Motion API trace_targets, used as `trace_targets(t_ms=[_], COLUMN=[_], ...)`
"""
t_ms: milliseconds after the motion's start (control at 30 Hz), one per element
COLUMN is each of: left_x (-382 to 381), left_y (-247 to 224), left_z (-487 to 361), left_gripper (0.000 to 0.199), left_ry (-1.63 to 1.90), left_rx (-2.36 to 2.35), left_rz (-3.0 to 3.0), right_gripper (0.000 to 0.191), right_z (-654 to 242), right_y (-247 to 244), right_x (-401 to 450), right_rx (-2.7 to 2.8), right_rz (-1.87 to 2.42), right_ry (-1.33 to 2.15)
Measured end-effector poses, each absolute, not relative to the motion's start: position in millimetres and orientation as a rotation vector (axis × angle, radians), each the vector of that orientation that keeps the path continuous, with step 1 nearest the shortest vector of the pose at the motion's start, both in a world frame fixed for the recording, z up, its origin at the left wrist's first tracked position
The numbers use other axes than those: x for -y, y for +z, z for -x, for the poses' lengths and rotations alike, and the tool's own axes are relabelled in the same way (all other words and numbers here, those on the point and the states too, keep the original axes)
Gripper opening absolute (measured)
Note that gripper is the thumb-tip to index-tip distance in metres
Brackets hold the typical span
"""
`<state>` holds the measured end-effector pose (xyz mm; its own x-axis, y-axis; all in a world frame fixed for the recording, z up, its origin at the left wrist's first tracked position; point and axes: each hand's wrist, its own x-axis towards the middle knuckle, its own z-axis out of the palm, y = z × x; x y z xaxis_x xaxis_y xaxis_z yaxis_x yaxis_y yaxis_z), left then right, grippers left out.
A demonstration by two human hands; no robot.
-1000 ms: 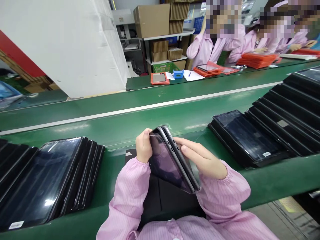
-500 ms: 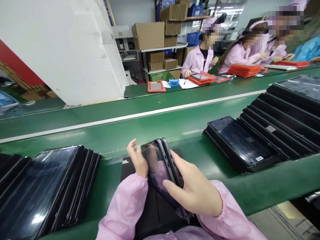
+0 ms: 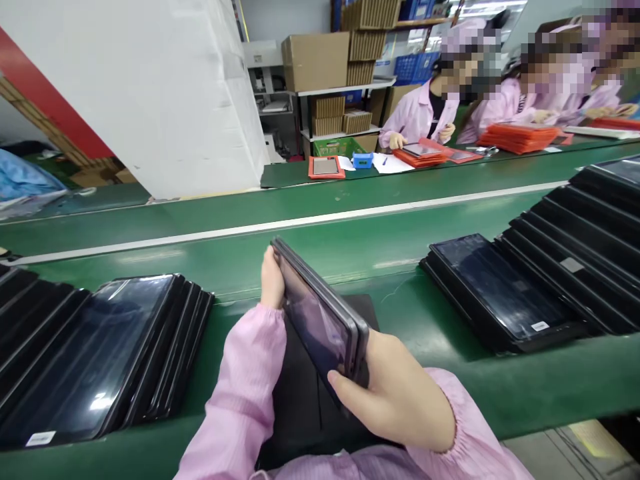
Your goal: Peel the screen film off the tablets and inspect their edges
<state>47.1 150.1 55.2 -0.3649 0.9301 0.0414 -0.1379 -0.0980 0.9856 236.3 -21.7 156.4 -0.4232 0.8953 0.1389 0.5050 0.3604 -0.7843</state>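
Observation:
Both my hands hold a black, glossy-screened tablet [image 3: 317,317] tilted up on its long edge above the bench, with its screen facing left. My left hand [image 3: 273,279] grips the far end, with the fingers behind the tablet's edge. My right hand [image 3: 395,393] cups the near end, with its thumb lying across the screen. Below the tablet lies a black mat [image 3: 363,313], partly hidden by it and by my arms. Stacks of similar black tablets [image 3: 100,353] stand to my left, and more [image 3: 500,293] lie to my right.
A green conveyor belt [image 3: 320,257] runs across behind the stacks. Beyond it, co-workers in pink smocks [image 3: 415,117] sit at a bench with orange cases [image 3: 517,138] and papers. Shelves of cardboard boxes [image 3: 315,61] and a white partition [image 3: 150,93] stand further back.
The tablet has swung from a near-vertical hold to a longer diagonal tilt, its far end now higher and further left. My left hand has closed behind its far end.

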Motion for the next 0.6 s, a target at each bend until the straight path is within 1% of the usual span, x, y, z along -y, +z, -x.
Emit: trace_targets(t_ms=[100, 167, 200, 300, 500, 533, 600], left_x=[-171.9, -177.8, -179.1, -181.7, -187.9, -188.1, -187.4], left_y=[70.5, 71.1, 68.9, 58.2, 49.2, 50.0, 52.5], left_z=[-36.9, -33.4, -32.5, -31.0, -30.1, -30.8, -32.8], left_gripper=[0.05, 0.052, 0.054, 0.057, 0.06, 0.06, 0.06], left_ry=[1.804, 1.82, 1.8, 1.744, 1.713, 1.708, 1.709], left_rx=[-1.448, -1.452, -1.429, -1.305, -1.211, -1.202, -1.179], left_rz=[-0.974, -1.021, -1.053, -1.121, -1.175, -1.184, -1.196], right_gripper=[0.031, 0.023, 0.023, 0.034, 0.05, 0.051, 0.042], right_z=[-233.5, -229.4, -226.9, -220.3, -225.3, -227.4, -230.6], right_y=[149.5, 142.2, 138.2, 127.7, 124.5, 125.3, 126.5], right_x=[8.0, -4.5, -11.0, -27.2, -42.8, -44.7, -48.4], right_rx=[2.267, 2.435, 2.526, 2.69, 2.648, 2.633, 2.566], right_rz=[1.275, 1.314, 1.325, 1.284, 1.143, 1.109, 1.06], right_ry=[0.856, 0.861, 0.879, 0.982, 1.204, 1.243, 1.32])
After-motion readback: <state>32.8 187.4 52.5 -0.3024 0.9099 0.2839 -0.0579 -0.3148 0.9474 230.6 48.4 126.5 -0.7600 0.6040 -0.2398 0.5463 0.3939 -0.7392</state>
